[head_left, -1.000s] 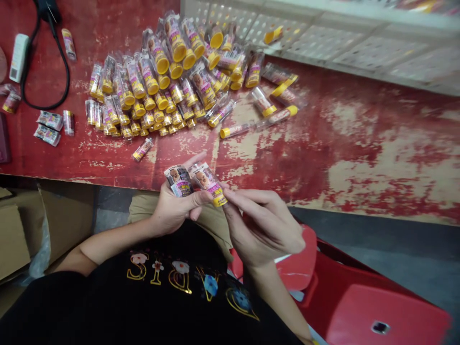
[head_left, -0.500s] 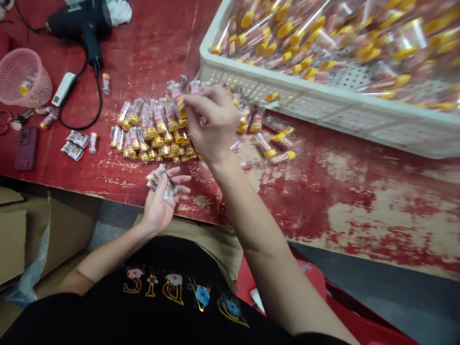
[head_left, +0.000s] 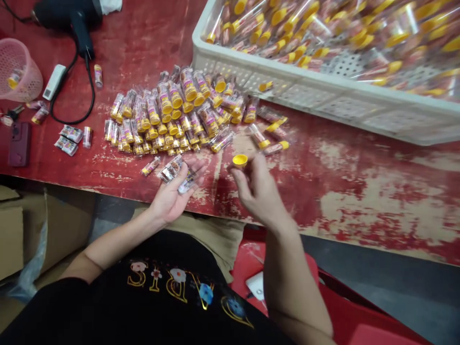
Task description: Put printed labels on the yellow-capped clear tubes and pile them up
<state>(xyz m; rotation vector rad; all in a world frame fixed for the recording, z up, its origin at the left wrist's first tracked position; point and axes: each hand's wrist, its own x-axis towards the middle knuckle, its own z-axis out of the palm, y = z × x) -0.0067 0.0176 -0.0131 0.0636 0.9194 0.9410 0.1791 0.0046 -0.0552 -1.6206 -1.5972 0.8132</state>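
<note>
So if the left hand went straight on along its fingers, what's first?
Likely the tube at the near right edge of the pile; depth is unclear, so the left hand might pass above.

Worn red table (head_left: 305, 165), piled yellow-ended tubes (head_left: 174, 98), white crate (head_left: 305, 93), pink basket (head_left: 31, 72)

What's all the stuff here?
Worn tabletop: one, red, middle
Wrapped plastic tubes: many, yellow-ended, table centre
Flat printed bundles: two, multicoloured, left
Perforated plastic crate: one, white, upper right
Clear plastic tubes: many, yellow-capped, in crate
Gun-shaped corded tool: one, black, upper left
Round mesh basket: one, pink, left edge
Oblong boxlike thing: one, white, left
Rectangular phone: one, purple, left
Cardboard boxes: some, brown, lower left
Plastic seating: some, red, lower right
Printed shirt: one, black, bottom
Left hand: one, bare, holding printed plastic wrappers
Right hand: one, bare, holding a round yellow-ended item
</note>
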